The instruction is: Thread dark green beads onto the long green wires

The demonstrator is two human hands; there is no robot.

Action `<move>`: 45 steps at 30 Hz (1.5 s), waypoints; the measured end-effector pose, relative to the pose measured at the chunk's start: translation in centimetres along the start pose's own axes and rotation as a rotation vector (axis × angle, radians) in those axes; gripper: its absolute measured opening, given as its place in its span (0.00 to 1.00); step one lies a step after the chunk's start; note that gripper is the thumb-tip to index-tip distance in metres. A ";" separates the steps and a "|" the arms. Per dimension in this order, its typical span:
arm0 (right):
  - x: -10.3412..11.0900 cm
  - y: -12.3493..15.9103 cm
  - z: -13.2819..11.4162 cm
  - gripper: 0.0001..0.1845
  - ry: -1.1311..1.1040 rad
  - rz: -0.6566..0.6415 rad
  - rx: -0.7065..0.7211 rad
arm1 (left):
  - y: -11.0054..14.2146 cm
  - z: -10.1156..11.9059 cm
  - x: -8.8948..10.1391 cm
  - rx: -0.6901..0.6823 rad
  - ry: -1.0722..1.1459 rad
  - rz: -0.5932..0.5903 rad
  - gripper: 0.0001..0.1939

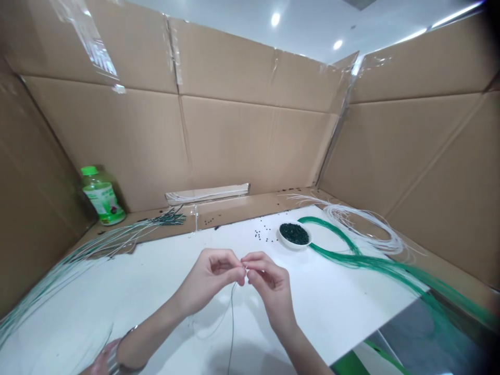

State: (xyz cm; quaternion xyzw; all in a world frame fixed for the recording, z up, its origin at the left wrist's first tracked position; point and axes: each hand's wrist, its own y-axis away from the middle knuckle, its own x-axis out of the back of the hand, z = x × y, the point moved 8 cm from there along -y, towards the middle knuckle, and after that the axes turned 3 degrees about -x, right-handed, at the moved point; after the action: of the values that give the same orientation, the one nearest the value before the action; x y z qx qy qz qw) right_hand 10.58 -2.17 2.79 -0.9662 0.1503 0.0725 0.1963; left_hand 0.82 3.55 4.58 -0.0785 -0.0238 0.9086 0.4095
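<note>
My left grip and right grip pinch a strand end too fine to make out, its tip hidden by my fingers. The beads are too small to show their holes. Green strands run off the right edge. A hand by the bangle is cut off at the bottom edge; I cannot tell whose.

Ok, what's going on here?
A person pinches a thin strand between the fingertips of the left hand and right hand, above a white board. Beyond the hands sit a white bowl of dark beads, loose green strands and white strands.
</note>
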 end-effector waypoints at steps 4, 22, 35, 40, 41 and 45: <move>0.3 0.1 0.3 0.03 -0.035 0.020 -0.021 | 0.1 -0.2 0.0 0.030 -0.013 -0.014 0.09; 0.1 -0.3 2.1 0.03 -0.139 -0.152 -0.182 | -0.5 -3.2 -0.4 0.194 0.066 -0.190 0.12; 0.0 0.2 2.3 0.10 -0.243 -0.036 -0.138 | -0.5 -4.6 -1.6 0.198 0.082 -0.258 0.20; 3.8 -0.3 0.9 0.12 -0.323 0.155 -0.085 | -0.4 -4.2 -0.1 0.237 -0.087 -0.396 0.28; 5.3 -0.4 0.3 0.12 -0.332 0.197 -0.062 | -0.4 -4.0 0.8 0.235 -0.144 -0.403 0.28; 12.5 -0.6 -2.6 0.15 -0.304 0.335 0.031 | -0.3 -2.5 7.3 0.196 -0.412 -0.251 0.25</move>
State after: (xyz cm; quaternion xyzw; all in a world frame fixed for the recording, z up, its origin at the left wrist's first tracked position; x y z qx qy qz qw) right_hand 22.79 -5.99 2.87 -0.9025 0.2787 0.2463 0.2170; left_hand -3.30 9.18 1.24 0.1520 -0.0280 0.8454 0.5113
